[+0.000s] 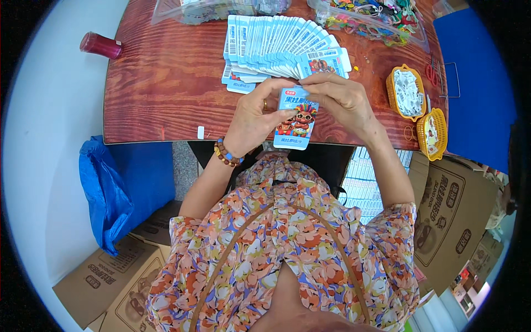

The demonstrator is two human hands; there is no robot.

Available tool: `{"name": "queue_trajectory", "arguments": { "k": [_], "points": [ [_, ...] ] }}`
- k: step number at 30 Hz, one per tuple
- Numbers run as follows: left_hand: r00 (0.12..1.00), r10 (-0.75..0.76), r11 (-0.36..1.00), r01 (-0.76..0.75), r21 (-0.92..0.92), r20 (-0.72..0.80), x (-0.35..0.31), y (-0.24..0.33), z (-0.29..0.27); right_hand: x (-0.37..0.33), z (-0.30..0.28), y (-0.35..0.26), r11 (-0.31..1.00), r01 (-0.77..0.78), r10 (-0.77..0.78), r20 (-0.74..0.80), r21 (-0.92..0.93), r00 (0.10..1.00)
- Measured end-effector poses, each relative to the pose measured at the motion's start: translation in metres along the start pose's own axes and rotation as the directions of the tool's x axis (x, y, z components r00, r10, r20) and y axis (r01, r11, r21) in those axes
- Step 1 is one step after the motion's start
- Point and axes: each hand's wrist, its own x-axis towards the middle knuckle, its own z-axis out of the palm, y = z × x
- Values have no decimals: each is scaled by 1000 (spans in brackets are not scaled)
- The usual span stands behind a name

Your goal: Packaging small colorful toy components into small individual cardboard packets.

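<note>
A small flat light-blue box (293, 124) with colourful cartoon figures on its front is held up over the table's near edge. Round its left side my left hand (254, 113) is closed, the thumb lying across the printed face. At the box's top edge the fingers of my right hand (340, 99) are pinched together; whether anything else is between them I cannot make out. Just beyond my hands, a fanned-out row of matching flat blue boxes (271, 47) lies on the table, with one box (323, 63) face up at its right end.
The reddish wooden table (166, 83) carries a dark red jar (101, 46), a clear tub of colourful small items (376, 22), a yellow basket of white packets (408, 94), a smaller yellow basket (431, 135) and red scissors (431, 74). Cardboard cartons (453, 216) stand at both sides.
</note>
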Motion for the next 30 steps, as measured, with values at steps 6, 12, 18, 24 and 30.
{"name": "queue_trajectory", "arguments": {
  "k": [6, 12, 18, 24, 30],
  "points": [
    [999, 25, 999, -28, -46, -46, 0, 4, -12, 9, 12, -8, 867, -434, 422, 103, 245, 901],
    [955, -120, 962, 44, -268, -272, 3, 3, -32, 12, 47, 29, 66, -222, 753, 98, 973, 651],
    [841, 376, 875, -184, 447, -389, 7, -21, -37, 59, 103, -3, -189, -460, 592, 475, 867, 651],
    [862, 201, 935, -27, 354, -465, 1, -7, -78, 173, 26, 41, 951, -268, 244, -155, -154, 957],
    [882, 84, 985, -2, 175, -464, -3, -12, -66, 270, -5, 128, 584, -231, 348, -17, -778, 937]
  ]
}}
